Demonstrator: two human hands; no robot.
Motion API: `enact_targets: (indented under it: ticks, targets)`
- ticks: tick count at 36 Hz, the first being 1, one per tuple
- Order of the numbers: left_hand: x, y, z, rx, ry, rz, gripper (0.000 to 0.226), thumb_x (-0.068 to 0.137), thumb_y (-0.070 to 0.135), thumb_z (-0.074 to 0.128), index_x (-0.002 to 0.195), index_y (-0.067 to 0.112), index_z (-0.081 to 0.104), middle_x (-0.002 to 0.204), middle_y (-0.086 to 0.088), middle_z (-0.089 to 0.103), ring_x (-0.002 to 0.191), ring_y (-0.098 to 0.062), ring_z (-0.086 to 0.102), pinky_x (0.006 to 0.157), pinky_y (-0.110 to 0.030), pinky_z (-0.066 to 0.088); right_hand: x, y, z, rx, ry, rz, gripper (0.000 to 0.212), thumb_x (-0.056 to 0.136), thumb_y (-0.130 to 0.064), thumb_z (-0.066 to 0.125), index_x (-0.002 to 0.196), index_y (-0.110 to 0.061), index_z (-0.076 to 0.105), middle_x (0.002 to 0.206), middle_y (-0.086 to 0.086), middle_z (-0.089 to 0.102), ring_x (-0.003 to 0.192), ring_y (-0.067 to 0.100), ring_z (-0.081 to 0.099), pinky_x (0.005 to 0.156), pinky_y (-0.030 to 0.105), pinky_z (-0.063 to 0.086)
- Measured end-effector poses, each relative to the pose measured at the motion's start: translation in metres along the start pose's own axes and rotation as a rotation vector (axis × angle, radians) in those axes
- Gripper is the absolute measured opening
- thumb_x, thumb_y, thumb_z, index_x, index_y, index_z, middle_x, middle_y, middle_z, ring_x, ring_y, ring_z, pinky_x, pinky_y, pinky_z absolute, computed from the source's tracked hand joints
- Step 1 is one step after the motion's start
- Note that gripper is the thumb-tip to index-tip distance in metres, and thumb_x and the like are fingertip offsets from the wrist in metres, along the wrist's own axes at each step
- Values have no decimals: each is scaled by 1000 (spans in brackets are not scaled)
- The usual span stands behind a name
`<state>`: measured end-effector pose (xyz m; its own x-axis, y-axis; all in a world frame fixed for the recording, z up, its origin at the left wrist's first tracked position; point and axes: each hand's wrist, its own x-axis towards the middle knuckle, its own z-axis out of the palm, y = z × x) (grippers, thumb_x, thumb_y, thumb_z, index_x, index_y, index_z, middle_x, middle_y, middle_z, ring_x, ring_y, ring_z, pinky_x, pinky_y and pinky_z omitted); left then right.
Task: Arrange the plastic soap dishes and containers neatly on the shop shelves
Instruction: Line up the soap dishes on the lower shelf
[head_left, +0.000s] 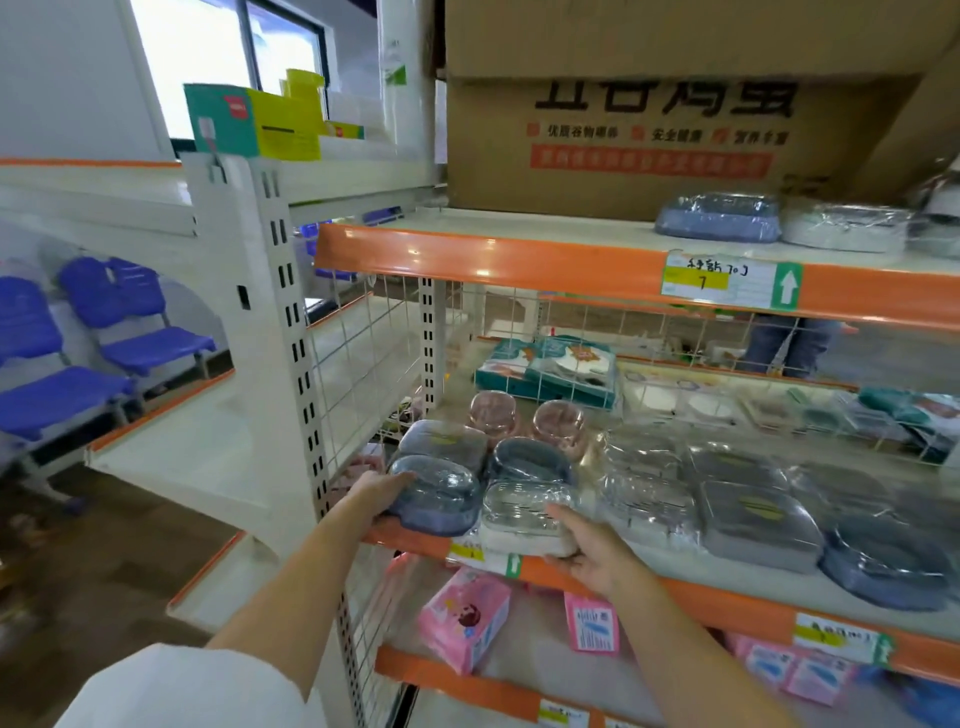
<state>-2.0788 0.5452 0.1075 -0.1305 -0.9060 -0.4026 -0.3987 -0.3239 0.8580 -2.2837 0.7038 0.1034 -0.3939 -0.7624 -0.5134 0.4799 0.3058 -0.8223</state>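
Note:
On the middle shelf (717, 603), my left hand (382, 493) grips the left side of a grey-blue wrapped soap dish (441, 499) at the shelf's front left corner. My right hand (589, 551) holds the front right of a clear and white soap dish (524, 514) beside it. Behind them lie another grey dish (447, 441), a dark oval dish (530, 460) and two pink round containers (493, 410). Several more wrapped grey and clear dishes (753, 519) fill the shelf to the right.
A wire grid backs the shelf, with teal boxes (550, 371) behind it. The top shelf (493, 254) carries cardboard cartons (649, 135) and two wrapped dishes (719, 218). Pink packets (465, 618) lie on the lower shelf. Blue chairs (104, 353) stand at the left.

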Motion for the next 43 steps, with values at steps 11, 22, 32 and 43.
enact_targets:
  ticks: [11,22,32,43]
  targets:
    - [4,13,-11,-110,-121,65,68,67,38,81,121,7,54,105,-13,66,85,-26,68,64,-35,59,-15,-21,-6,-60,35,-119,13,86,-15,68,89,-6,59,89,11,61,79,22,60,60,27,48]
    - [-3,39,16,-137,-277,148,48,76,30,76,107,-1,59,78,-12,70,64,-19,67,53,-24,53,-23,-42,-29,13,172,-207,11,86,-15,68,86,-8,58,85,7,57,76,19,56,63,28,48]
    - [-17,79,80,-190,-373,185,36,84,22,70,109,1,56,94,-16,64,78,-24,62,54,-28,54,-19,-61,-86,89,255,-259,13,90,-18,63,100,-12,57,92,4,53,75,18,52,62,27,47]
    - [-38,98,202,-282,-371,150,33,87,17,69,111,12,47,108,-14,53,87,-22,56,53,-31,58,-1,-94,-192,92,370,-276,19,87,-18,70,101,-10,62,125,11,54,95,22,54,75,31,51]
